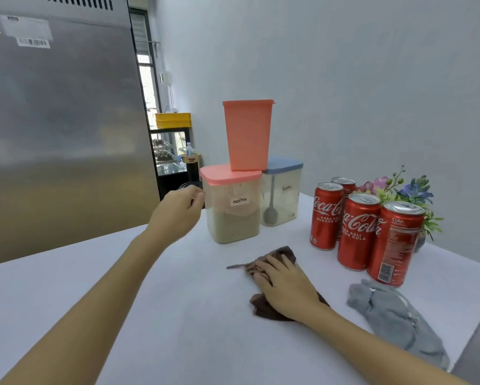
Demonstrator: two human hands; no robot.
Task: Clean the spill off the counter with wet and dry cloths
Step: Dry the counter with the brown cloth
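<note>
The right hand (284, 287) presses flat on the brown cloth (272, 273) on the desk (177, 315); its grip is released. The left hand (177, 212), fingers curled, touches the mocha jar (233, 212); its grip I cannot tell. Cola cans (366, 226) and a grey cloth (394, 318) crowd the right.

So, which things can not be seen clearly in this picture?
Head view:
- Spill on the counter: not discernible.
- Brown cloth: middle covered by the right hand.
- Left hand fingertips: hidden behind the mocha container.
- Fourth can: mostly behind the front cans.
</note>
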